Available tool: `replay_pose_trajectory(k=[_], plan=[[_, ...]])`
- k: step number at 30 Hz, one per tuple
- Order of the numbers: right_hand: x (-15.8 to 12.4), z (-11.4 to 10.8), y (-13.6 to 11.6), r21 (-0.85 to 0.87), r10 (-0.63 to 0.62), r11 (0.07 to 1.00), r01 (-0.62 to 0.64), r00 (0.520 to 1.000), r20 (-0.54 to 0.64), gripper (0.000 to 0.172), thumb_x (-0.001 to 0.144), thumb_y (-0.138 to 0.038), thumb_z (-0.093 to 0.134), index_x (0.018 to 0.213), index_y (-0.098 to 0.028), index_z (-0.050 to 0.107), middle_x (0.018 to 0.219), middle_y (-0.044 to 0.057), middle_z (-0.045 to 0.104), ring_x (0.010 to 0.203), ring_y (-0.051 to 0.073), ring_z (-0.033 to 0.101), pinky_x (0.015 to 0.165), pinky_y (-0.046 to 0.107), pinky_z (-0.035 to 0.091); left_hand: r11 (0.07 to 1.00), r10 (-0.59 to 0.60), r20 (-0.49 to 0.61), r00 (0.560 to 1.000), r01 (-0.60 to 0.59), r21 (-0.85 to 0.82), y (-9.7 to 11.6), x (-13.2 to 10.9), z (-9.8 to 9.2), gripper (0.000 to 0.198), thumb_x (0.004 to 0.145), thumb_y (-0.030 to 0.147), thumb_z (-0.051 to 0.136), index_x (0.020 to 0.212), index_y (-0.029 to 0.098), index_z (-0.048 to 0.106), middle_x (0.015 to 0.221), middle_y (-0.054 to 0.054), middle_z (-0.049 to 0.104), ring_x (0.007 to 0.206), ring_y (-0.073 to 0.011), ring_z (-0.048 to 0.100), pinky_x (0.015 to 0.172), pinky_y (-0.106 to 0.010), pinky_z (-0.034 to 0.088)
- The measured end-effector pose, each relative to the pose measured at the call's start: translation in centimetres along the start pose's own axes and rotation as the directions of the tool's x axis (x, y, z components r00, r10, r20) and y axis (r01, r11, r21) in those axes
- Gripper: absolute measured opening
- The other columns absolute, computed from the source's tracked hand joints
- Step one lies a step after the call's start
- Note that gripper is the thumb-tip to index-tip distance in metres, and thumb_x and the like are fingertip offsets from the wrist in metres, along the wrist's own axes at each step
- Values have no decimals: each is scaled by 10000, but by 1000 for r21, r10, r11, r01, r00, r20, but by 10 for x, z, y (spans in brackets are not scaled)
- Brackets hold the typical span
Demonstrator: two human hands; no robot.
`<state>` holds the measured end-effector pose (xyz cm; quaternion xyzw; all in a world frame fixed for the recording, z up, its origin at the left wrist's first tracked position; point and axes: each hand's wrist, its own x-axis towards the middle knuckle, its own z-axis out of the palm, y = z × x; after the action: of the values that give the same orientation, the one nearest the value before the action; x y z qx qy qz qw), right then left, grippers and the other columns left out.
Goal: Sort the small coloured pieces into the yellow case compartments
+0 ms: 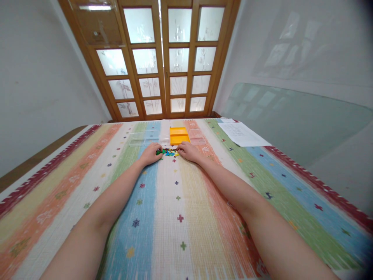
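Note:
A low pile of small coloured pieces (169,152), green, blue, yellow and black, lies on the striped tablecloth; their exact kind is too small to tell. My left hand (150,154) rests at the pile's left edge, its fingers curled round several green pieces (159,152). At the right edge, my right hand (188,151) has its fingers bent down and drawn together, close to yellow pieces (176,154). Whatever its fingertips hold is hidden. Just behind the pile sits an orange-yellow tray (180,139) with a divider across it.
Clear plastic trays or lids stand left (142,139) and right (198,137) of the orange-yellow tray. White printed paper (243,133) lies at the table's far right. The patterned tablecloth (166,217) covers the table; beyond are wooden glass-paned doors (164,58).

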<state>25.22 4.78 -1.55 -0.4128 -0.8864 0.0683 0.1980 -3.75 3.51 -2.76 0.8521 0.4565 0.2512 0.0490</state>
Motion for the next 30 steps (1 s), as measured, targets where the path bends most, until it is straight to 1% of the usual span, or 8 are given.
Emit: replay_pose_trajectory(k=[3,7,11,15,22,27,30], plan=[[0,1,0,7,-2,1000,2,1000,-3,239,1030,-208,579,1139,-189,791,1159,102,719,1116,224,647,979,309,468,1000,-1,3,1000,1,-8,-2,0,-1,137,835,228,642,961,220,694,995,-77,704,1007,-282,629,956,-447,524],[0,1,0,0,14,1000,-14,1000,1,239,1028,-208,585,1148,-197,792,1173,101,717,1129,226,648,980,307,474,1000,-12,4,1000,12,-11,-7,0,-3,156,824,212,624,965,225,690,1021,-75,711,1028,-280,629,970,-449,520],[-1,1,0,-3,12,1000,-12,1000,0,240,1024,-205,585,1147,-195,792,1173,99,715,1129,225,649,985,305,473,1000,-20,24,1000,21,-21,-17,0,-5,154,818,248,651,959,225,710,990,-70,712,997,-273,633,942,-432,521],[-1,1,2,10,4,1000,-4,1000,-7,245,1025,-209,576,1143,-194,790,1167,97,721,1125,226,650,983,306,472,999,-13,30,999,14,-35,-24,0,-3,161,850,282,650,965,221,745,970,-69,709,969,-259,638,923,-410,517],[-1,1,-1,28,27,999,-26,999,-26,255,1028,-198,567,1181,-188,771,1195,99,739,1148,230,651,991,307,465,999,-35,-3,999,35,-41,-20,0,-2,156,908,296,629,919,217,763,972,-73,710,962,-250,650,921,-402,525],[-3,0,-5,16,11,1000,-10,999,-51,265,1044,-201,544,1200,-183,757,1196,104,731,1149,227,641,994,311,462,997,-65,-33,997,64,-32,-17,0,-3,195,956,323,589,978,222,755,977,-66,731,934,-242,650,894,-389,521],[-3,0,-5,23,-5,1000,7,997,-80,260,1036,-180,542,1182,-176,757,1186,108,726,1146,231,633,1003,325,465,997,-73,-55,996,71,-31,-15,0,-3,202,960,316,578,1008,222,750,991,-64,747,914,-238,654,869,-381,519]])
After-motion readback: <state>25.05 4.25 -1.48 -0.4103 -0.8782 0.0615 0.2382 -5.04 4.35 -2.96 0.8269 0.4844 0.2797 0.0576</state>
